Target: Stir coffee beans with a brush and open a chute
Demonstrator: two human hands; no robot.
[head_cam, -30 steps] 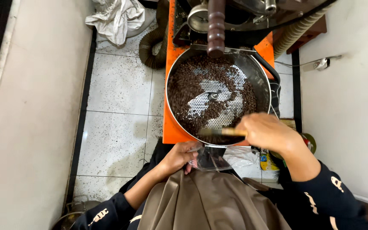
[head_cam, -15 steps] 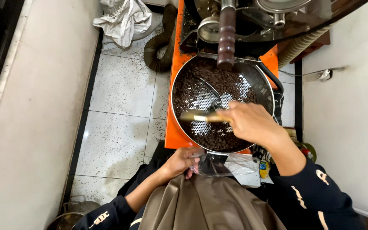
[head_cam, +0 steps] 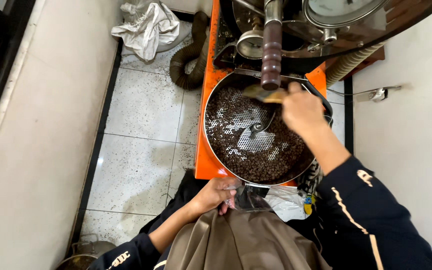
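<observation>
Gripping a wooden brush [head_cam: 260,93], my right hand [head_cam: 302,109] holds it over the far side of the round tray [head_cam: 211,132] full of dark beans [head_cam: 266,167]. My left hand [head_cam: 217,194] has its fingers closed on a clear plastic bag [head_cam: 256,199] just below the tray.

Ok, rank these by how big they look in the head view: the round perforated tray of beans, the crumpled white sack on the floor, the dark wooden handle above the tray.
1. Round perforated tray, clearly largest.
2. Crumpled white sack, partly cut off by the frame's top edge.
3. Dark wooden handle, smallest; it sits nearer the camera, yet looks smaller than the sack.
</observation>
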